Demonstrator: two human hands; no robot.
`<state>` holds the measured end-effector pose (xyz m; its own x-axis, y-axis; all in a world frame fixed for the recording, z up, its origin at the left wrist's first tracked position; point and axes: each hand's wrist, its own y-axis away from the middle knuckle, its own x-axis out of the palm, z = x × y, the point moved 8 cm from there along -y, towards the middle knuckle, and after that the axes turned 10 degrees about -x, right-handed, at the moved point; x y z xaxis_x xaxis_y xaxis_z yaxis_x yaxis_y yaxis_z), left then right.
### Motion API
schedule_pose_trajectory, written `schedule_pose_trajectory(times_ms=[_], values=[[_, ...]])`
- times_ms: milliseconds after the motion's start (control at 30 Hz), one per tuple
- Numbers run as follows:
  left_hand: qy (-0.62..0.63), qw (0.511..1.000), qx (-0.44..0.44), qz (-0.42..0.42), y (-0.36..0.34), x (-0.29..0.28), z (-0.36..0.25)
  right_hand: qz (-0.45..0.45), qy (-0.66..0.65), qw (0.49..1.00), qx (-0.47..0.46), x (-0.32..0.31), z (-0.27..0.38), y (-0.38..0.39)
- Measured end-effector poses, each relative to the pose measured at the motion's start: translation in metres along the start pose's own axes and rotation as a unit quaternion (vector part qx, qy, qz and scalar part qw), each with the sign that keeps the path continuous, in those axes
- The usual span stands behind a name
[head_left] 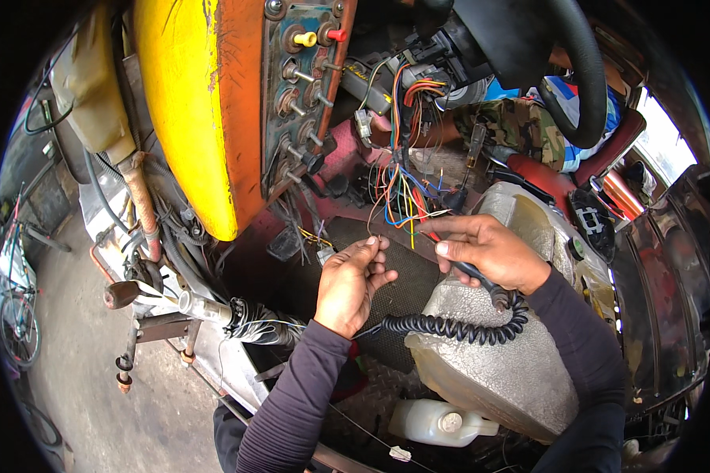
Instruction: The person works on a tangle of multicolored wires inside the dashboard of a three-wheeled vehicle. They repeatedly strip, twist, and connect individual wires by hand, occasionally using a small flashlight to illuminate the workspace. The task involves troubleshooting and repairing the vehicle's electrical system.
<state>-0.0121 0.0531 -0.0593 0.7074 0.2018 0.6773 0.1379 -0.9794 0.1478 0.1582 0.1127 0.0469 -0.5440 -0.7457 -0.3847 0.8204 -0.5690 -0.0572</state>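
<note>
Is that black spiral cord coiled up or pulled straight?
Coiled: the black spiral cord shows closely packed loops, curving up below the right hand.

On my left I see a stained grey floor [79, 315], with a bicycle [30, 303] standing at its far side. On my right are a red seat [543, 183] and, beyond it, a bright white patch [664, 135] of light.

Switch panel [304, 93]: no lettering can be read on it.
Dark box [366, 83], to the right of this panel: it carries yellow marks similar to handwriting, but they are too small to be read.
Black object [591, 224], near the right side: it bears a white emblem of thick strokes, not readable as a word.
</note>
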Motion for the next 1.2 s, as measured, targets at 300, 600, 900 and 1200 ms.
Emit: schedule_pose_trajectory(times_ms=[300, 600, 900, 1200], values=[[-0.002, 0.999, 0.032, -0.028, 0.001, -0.003, -0.002, 0.006, 0.006, 1.0, 0.012, 0.0, -0.003, 0.001], [-0.008, 0.999, 0.03, -0.029, 0.003, -0.002, -0.002, -0.034, 0.049, 0.997, -0.041, -0.006, 0.03, 0.001], [-0.017, 0.999, 0.019, -0.024, 0.005, 0.0, 0.001, -0.01, 0.055, 0.998, -0.035, -0.004, 0.017, -0.008], [-0.025, 0.999, 0.022, -0.031, 0.005, -0.002, 0.001, -0.052, 0.197, 0.937, -0.283, 0.006, 0.167, -0.005]])
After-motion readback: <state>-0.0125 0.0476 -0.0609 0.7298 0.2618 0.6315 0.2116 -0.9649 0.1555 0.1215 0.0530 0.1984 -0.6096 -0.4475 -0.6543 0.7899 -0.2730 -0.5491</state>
